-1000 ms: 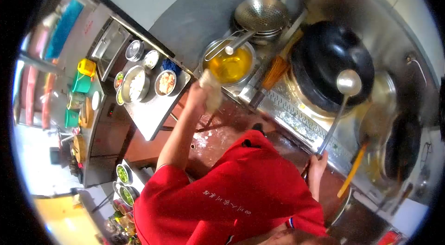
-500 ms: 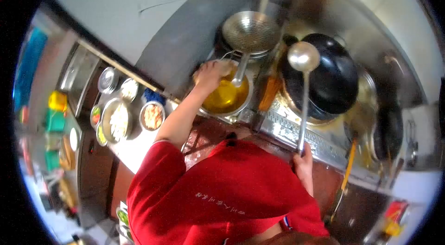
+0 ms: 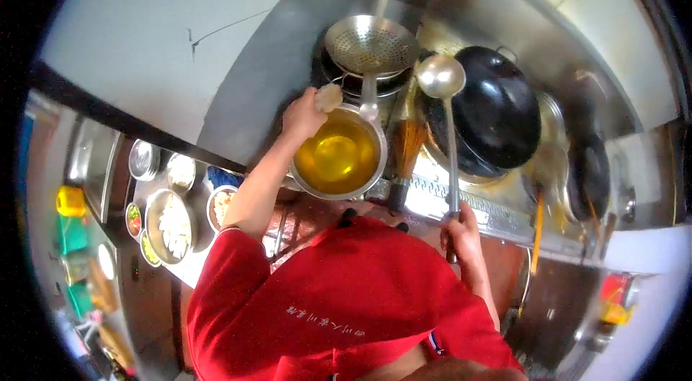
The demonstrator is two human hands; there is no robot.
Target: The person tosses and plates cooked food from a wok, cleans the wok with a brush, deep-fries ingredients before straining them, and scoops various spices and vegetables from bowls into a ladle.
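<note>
from my seat i have the left hand [image 3: 304, 116] up at the far left rim of the pot [image 3: 339, 196], its fingers bunched round a pale cloth [image 3: 329, 98]. the cloth sits at that far edge, near the strainer [image 3: 371, 46]; whether it touches metal i can't tell. oil [image 3: 335, 150] lies in the pot, and the strainer's handle reaches to the pot's far rim.

the right hand [image 3: 463, 228] has its fingers wrapped round the grip of the ladle [image 3: 441, 78]. the shaft crosses the front edge of the stove [image 3: 432, 201], and the scoop overlaps the left edge of the wok [image 3: 501, 111] in my view; contact there i can't judge.

a brush [image 3: 409, 143] fills much of the gap between pot and wok, so that passage is narrow. the hands are well apart. nearer me, a strip of floor [image 3: 288, 226] shows between the pot and the red shirt [image 3: 339, 287]. left of the forearm [image 3: 259, 186], bowls [image 3: 151, 222] crowd the side table [image 3: 193, 266].
</note>
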